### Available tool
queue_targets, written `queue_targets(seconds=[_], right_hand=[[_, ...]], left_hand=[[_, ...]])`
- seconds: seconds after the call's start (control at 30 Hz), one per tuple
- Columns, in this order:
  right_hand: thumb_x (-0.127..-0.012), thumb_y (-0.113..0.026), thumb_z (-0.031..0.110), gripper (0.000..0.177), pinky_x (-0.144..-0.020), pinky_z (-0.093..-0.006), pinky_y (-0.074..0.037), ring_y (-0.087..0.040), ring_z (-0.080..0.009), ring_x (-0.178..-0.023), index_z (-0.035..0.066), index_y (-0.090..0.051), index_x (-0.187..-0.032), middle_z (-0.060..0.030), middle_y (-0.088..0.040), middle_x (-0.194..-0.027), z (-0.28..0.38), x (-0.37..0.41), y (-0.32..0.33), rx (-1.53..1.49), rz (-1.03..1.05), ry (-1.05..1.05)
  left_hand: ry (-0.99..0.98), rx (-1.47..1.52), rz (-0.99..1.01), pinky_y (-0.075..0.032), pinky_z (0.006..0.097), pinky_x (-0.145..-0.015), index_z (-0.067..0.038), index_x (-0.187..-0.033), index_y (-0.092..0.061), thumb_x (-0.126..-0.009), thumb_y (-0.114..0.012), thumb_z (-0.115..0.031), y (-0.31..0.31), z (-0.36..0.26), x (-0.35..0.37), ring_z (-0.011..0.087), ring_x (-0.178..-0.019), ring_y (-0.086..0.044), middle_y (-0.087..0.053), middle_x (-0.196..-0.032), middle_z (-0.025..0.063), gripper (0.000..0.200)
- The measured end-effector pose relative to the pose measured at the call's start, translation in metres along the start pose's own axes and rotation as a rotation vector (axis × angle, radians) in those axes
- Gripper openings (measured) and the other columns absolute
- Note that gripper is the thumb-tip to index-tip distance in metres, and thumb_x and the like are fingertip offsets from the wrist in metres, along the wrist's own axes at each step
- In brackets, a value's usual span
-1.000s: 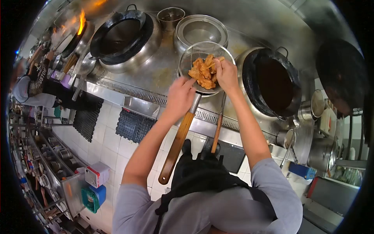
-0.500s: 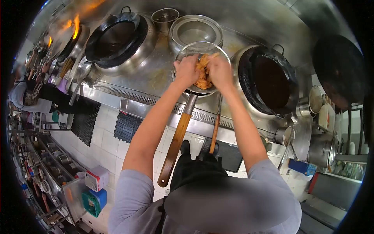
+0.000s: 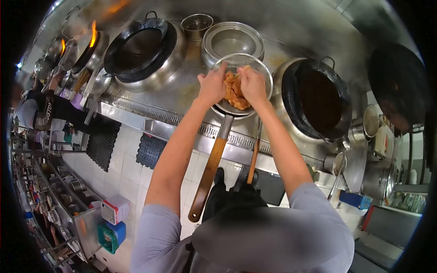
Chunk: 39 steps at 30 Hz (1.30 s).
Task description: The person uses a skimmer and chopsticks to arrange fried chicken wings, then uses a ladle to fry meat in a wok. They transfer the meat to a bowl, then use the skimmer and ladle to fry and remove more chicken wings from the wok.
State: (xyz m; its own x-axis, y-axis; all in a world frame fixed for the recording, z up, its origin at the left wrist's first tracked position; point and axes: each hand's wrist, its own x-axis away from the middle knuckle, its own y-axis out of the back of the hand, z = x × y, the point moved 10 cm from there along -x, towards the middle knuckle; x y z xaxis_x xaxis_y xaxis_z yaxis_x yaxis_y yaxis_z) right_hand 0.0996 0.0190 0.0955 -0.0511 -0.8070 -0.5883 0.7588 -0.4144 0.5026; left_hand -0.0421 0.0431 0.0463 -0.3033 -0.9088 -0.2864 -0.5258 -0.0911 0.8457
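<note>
Clumped orange-brown pieces of battered fried food lie in a round wire strainer with a long wooden handle. The strainer is over the stove counter, its handle slanting down toward my body. My left hand is at the left side of the food, thumb and forefinger spread apart, the other fingertips partly hidden against it. On the right side, my right hand has its fingers curled in on the food, seemingly pinching a piece; the fingertips are partly covered. A second wooden handle hangs beside the first.
Large black woks of dark liquid flank the strainer. Behind it stand a steel pot and a smaller pot. Flames rise at far left, where a co-worker stands. A blackened wok is at right.
My right hand, blurred before, is now sharper and its fingers are curled at the food. My left forefinger has lifted away from the others. The whole view has shifted slightly.
</note>
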Motion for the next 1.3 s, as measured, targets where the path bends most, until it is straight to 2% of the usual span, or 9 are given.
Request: queue_targets(seconds=[0.2, 0.3, 0.47, 0.53, 0.67, 0.77, 1.03, 1.13, 1.3], right_hand=[[-0.094, -0.060, 0.018, 0.025, -0.062, -0.0468, -0.047, -0.062, -0.0407, -0.069, -0.001, -0.066, -0.079, -0.0228, -0.063, -0.074, 0.042, -0.019, 0.064, -0.091, -0.173, -0.042], [-0.098, -0.055, 0.020, 0.027, -0.061, -0.0354, -0.050, -0.068, -0.0246, -0.066, 0.001, -0.071, -0.089, -0.0118, -0.068, -0.072, 0.008, -0.002, -0.007, 0.076, 0.005, 0.025], [-0.096, -0.057, 0.022, 0.029, -0.062, -0.0416, -0.049, -0.065, -0.0349, -0.065, 0.000, -0.070, -0.082, -0.0193, -0.065, -0.072, 0.012, -0.016, 0.063, -0.059, -0.078, -0.165], [-0.099, -0.055, 0.021, 0.027, -0.057, -0.0333, -0.048, -0.063, -0.0209, -0.059, 0.001, -0.072, -0.092, -0.0114, -0.066, -0.068, 0.030, -0.026, 0.093, 0.089, -0.109, -0.028], [-0.095, -0.056, 0.017, 0.028, -0.066, -0.0479, -0.048, -0.062, -0.0443, -0.076, -0.002, -0.064, -0.077, -0.0245, -0.062, -0.075, 0.019, -0.014, 0.073, 0.123, -0.058, 0.003], [-0.095, -0.055, 0.020, 0.031, -0.068, -0.0534, -0.046, -0.060, -0.0484, -0.076, -0.004, -0.061, -0.077, -0.0274, -0.061, -0.076, -0.022, 0.006, 0.023, 0.246, 0.073, -0.021], [-0.095, -0.057, 0.021, 0.034, -0.066, -0.0517, -0.047, -0.060, -0.0468, -0.073, -0.004, -0.060, -0.073, -0.0269, -0.060, -0.075, 0.023, -0.010, 0.076, 0.164, 0.025, -0.087], [-0.095, -0.057, 0.020, 0.032, -0.065, -0.0520, -0.046, -0.060, -0.0465, -0.072, -0.004, -0.060, -0.075, -0.0262, -0.059, -0.072, 0.043, -0.011, 0.093, 0.161, -0.012, -0.046], [-0.095, -0.057, 0.017, 0.030, -0.066, -0.0525, -0.047, -0.060, -0.0460, -0.071, -0.003, -0.060, -0.072, -0.0264, -0.060, -0.073, -0.006, 0.032, 0.040, 0.188, 0.071, -0.067]], left_hand=[[0.064, 0.016, 0.003, -0.033, 0.0523, -0.087, -0.009, -0.149, -0.033, -0.078, -0.059, -0.005, -0.007, 0.010, -0.003, 0.0294, -0.104, -0.059, -0.068, -0.102, 0.0080, 0.076], [0.042, 0.013, -0.013, -0.033, 0.0524, -0.087, -0.009, -0.147, -0.035, -0.077, -0.059, -0.004, -0.002, 0.004, -0.006, 0.0302, -0.103, -0.059, -0.068, -0.103, 0.0087, 0.074], [0.078, -0.064, 0.087, -0.034, 0.0532, -0.089, -0.010, -0.145, -0.039, -0.076, -0.064, -0.008, -0.017, 0.003, -0.002, 0.0308, -0.108, -0.058, -0.066, -0.111, 0.0100, 0.073], [0.040, -0.033, 0.029, -0.034, 0.0541, -0.091, -0.011, -0.144, -0.042, -0.076, -0.066, -0.011, -0.011, -0.003, -0.003, 0.0302, -0.111, -0.056, -0.065, -0.114, 0.0118, 0.072], [-0.018, 0.018, -0.048, -0.034, 0.0570, -0.094, -0.012, -0.143, -0.043, -0.074, -0.074, -0.020, -0.021, -0.027, -0.007, 0.0311, -0.115, -0.053, -0.059, -0.120, 0.0135, 0.076], [0.037, -0.027, 0.014, -0.033, 0.0572, -0.095, -0.013, -0.142, -0.045, -0.072, -0.078, -0.023, -0.036, -0.040, -0.017, 0.0314, -0.118, -0.050, -0.055, -0.123, 0.0135, 0.078], [0.098, -0.113, -0.007, -0.035, 0.0555, -0.093, -0.015, -0.135, -0.053, -0.071, -0.078, -0.019, -0.039, -0.033, -0.027, 0.0311, -0.117, -0.049, -0.052, -0.118, 0.0118, 0.069], [-0.029, 0.008, -0.045, -0.037, 0.0544, -0.091, -0.012, -0.117, -0.064, -0.071, -0.077, -0.017, -0.027, -0.046, -0.019, 0.0317, -0.114, -0.050, -0.053, -0.117, 0.0116, 0.049], [-0.004, -0.093, 0.199, -0.034, 0.0548, -0.094, -0.019, -0.114, -0.070, -0.070, -0.076, -0.022, -0.057, -0.054, -0.001, 0.0309, -0.118, -0.048, -0.052, -0.118, 0.0115, 0.044]])
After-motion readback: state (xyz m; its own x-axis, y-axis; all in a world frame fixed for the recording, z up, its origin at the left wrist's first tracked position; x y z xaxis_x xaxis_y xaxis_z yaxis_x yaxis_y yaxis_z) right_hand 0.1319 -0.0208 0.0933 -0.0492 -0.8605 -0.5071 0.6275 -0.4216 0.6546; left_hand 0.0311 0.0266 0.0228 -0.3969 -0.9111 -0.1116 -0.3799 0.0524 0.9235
